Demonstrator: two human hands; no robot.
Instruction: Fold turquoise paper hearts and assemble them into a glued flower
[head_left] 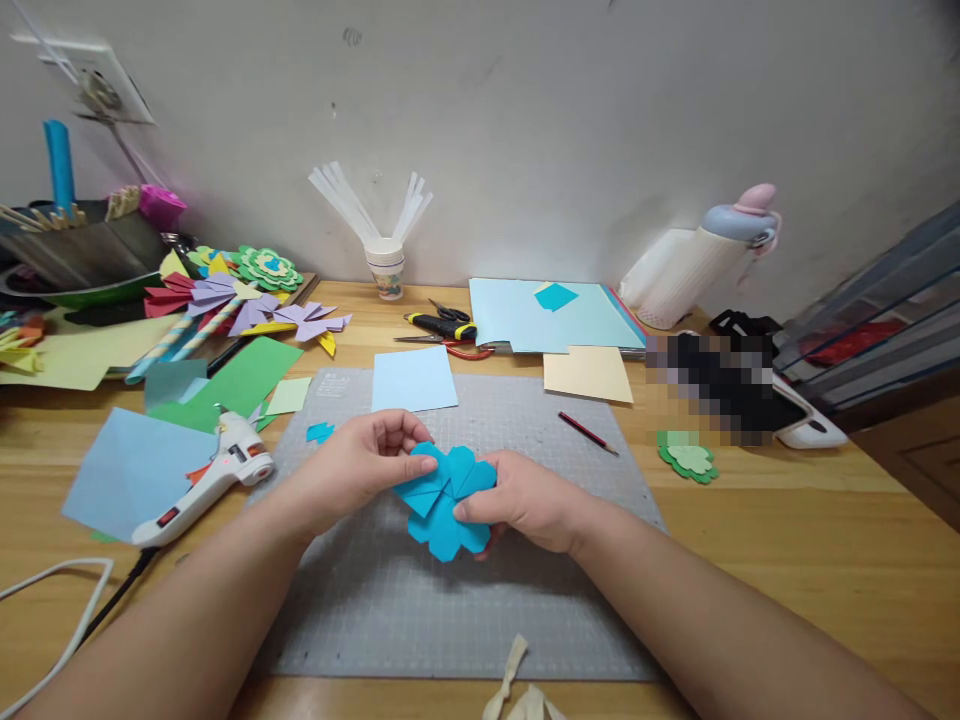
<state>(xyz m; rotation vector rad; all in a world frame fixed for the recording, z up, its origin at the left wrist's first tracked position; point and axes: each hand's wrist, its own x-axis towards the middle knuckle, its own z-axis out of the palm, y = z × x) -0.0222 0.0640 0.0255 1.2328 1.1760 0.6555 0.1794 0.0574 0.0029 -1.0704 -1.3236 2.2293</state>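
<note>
A bright blue paper flower with scalloped petals and fold lines is held above the grey cutting mat. My left hand pinches its upper left petal, thumb on top and fingers partly behind. On the flower's right side, my right hand grips it with the thumb pressed on the front; most of the fingers are hidden behind the paper. Small blue paper scraps lie on the mat beside my left hand. A light blue paper square sits just beyond the hands.
A white glue gun with a cord lies at left near paper flowers. Behind the mat are scissors, a paper cup of white sticks and stacked paper. A pencil, green paper flower and bottle are at right.
</note>
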